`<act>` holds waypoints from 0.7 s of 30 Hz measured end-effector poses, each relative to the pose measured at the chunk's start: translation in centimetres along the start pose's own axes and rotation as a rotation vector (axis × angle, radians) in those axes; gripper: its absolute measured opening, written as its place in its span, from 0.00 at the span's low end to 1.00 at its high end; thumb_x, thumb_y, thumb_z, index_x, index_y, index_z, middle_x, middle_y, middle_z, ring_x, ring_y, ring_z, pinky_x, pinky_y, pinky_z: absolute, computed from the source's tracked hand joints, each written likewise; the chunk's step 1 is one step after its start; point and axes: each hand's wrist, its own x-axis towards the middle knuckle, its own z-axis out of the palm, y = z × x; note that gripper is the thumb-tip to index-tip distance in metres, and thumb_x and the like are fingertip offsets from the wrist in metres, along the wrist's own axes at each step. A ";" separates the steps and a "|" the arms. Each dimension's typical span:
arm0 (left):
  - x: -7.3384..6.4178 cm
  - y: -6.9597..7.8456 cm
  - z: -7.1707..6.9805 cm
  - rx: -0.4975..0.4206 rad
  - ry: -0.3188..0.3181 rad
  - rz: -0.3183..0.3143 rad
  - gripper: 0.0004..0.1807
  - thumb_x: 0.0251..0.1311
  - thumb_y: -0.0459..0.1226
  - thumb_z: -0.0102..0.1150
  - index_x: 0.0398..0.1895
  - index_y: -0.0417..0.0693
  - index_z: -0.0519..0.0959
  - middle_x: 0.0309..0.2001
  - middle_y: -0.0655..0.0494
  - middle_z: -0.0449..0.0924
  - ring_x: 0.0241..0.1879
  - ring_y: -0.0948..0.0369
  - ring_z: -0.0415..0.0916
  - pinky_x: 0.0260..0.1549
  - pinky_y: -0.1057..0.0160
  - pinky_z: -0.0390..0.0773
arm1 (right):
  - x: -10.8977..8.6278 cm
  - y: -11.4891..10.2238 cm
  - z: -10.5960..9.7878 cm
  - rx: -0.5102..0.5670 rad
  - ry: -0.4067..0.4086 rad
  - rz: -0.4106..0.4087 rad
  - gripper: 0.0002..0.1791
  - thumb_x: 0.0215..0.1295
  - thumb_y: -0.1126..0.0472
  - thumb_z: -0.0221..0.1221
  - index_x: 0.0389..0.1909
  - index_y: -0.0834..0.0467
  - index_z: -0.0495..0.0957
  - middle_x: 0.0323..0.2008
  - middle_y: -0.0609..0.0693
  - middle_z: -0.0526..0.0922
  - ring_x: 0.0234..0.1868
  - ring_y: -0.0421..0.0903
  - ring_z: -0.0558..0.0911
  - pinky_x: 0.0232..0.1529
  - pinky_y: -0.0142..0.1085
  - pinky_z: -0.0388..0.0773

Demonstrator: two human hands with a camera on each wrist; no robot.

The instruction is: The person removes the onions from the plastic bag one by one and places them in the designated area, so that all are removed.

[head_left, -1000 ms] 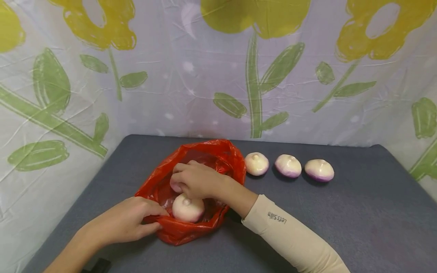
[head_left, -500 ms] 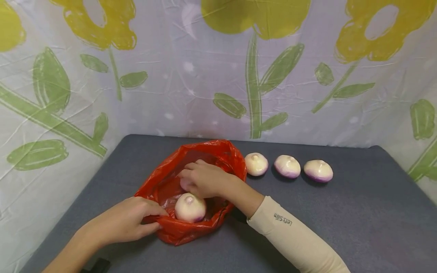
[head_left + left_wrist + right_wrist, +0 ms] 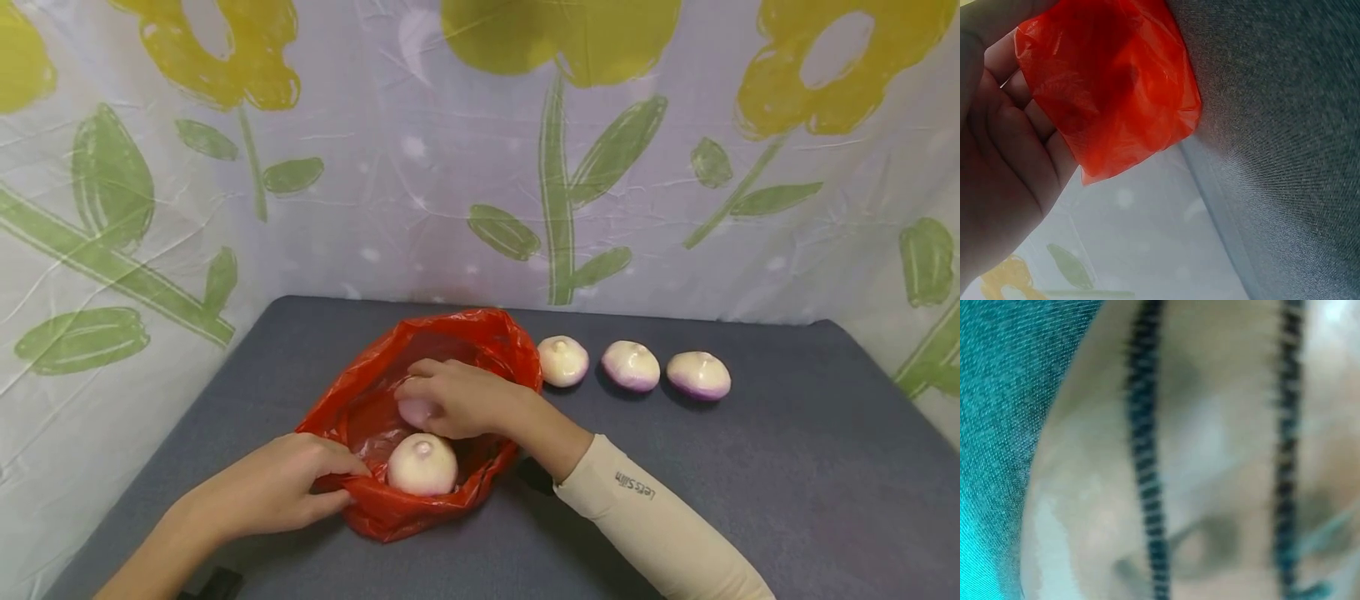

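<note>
A red plastic bag (image 3: 405, 521) lies with its mouth wide on the dark table. My left hand (image 3: 277, 483) pinches the near left rim, thumb outside; the left wrist view shows the bag's red film (image 3: 1116, 87) against the fingers. Inside the bag my right hand (image 3: 457, 400) has its fingers curled around a pale purple-tinged turnip (image 3: 416, 411), partly hidden by the hand. Just nearer sits another white turnip (image 3: 422, 465), stem end up. In the right wrist view a blurred pale surface with two dark ribbed cords fills most of the picture.
Three white turnips with purple undersides, a left one (image 3: 563, 362), a middle one (image 3: 631, 366) and a right one (image 3: 698, 375), form a row right of the bag on the grey-blue table (image 3: 750, 483). A flower-printed curtain (image 3: 420, 200) hangs behind and at both sides.
My right hand, holding the turnip, has shifted a little to the right inside the bag. The nearer turnip has moved slightly right and toward me. The left hand stays put.
</note>
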 end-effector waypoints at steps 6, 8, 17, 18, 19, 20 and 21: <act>0.0 0.0 0.0 0.012 -0.004 -0.008 0.10 0.61 0.39 0.69 0.44 0.61 0.86 0.41 0.73 0.81 0.40 0.71 0.78 0.40 0.58 0.81 | -0.4 -0.1 -0.2 -0.023 -0.011 -0.024 0.25 0.62 0.60 0.68 0.61 0.48 0.78 0.62 0.50 0.74 0.59 0.48 0.75 0.63 0.40 0.69; 0.0 0.1 0.0 0.018 -0.003 -0.009 0.10 0.60 0.38 0.69 0.44 0.61 0.86 0.41 0.73 0.81 0.40 0.71 0.78 0.40 0.58 0.81 | -0.5 -0.2 -0.4 -0.039 -0.016 -0.025 0.25 0.62 0.59 0.68 0.61 0.48 0.79 0.61 0.49 0.75 0.58 0.47 0.75 0.62 0.39 0.69; -0.1 0.1 0.1 0.030 0.009 -0.003 0.11 0.59 0.37 0.69 0.44 0.61 0.86 0.41 0.73 0.81 0.41 0.71 0.79 0.41 0.58 0.81 | -1.4 -0.7 -1.3 -0.070 -0.005 -0.014 0.27 0.60 0.56 0.69 0.62 0.46 0.78 0.59 0.46 0.75 0.54 0.46 0.75 0.57 0.38 0.73; -0.1 0.1 0.1 0.029 0.009 -0.004 0.11 0.59 0.37 0.69 0.44 0.61 0.86 0.41 0.73 0.81 0.41 0.71 0.79 0.41 0.58 0.81 | -1.5 -0.7 -1.4 -0.065 -0.003 -0.010 0.28 0.60 0.56 0.69 0.63 0.46 0.77 0.60 0.46 0.74 0.54 0.46 0.75 0.57 0.38 0.73; -0.1 0.1 0.1 0.027 0.007 -0.004 0.11 0.60 0.37 0.69 0.44 0.61 0.86 0.41 0.73 0.81 0.41 0.71 0.79 0.41 0.58 0.81 | -1.7 -0.8 -1.5 -0.056 -0.002 -0.005 0.29 0.60 0.56 0.69 0.64 0.46 0.77 0.60 0.47 0.74 0.54 0.46 0.75 0.57 0.38 0.73; 0.0 0.1 0.1 0.026 0.006 -0.008 0.10 0.60 0.37 0.69 0.44 0.61 0.86 0.41 0.73 0.81 0.41 0.71 0.79 0.41 0.58 0.81 | -1.8 -0.8 -1.7 -0.047 0.000 -0.005 0.29 0.60 0.57 0.69 0.64 0.46 0.76 0.60 0.47 0.74 0.55 0.46 0.75 0.58 0.38 0.73; 0.0 0.1 0.1 0.026 0.005 -0.009 0.10 0.60 0.38 0.69 0.44 0.60 0.86 0.41 0.73 0.81 0.41 0.71 0.79 0.41 0.57 0.81 | -2.0 -0.9 -1.8 -0.040 0.003 -0.005 0.30 0.60 0.57 0.69 0.65 0.47 0.76 0.61 0.47 0.74 0.55 0.46 0.75 0.58 0.39 0.73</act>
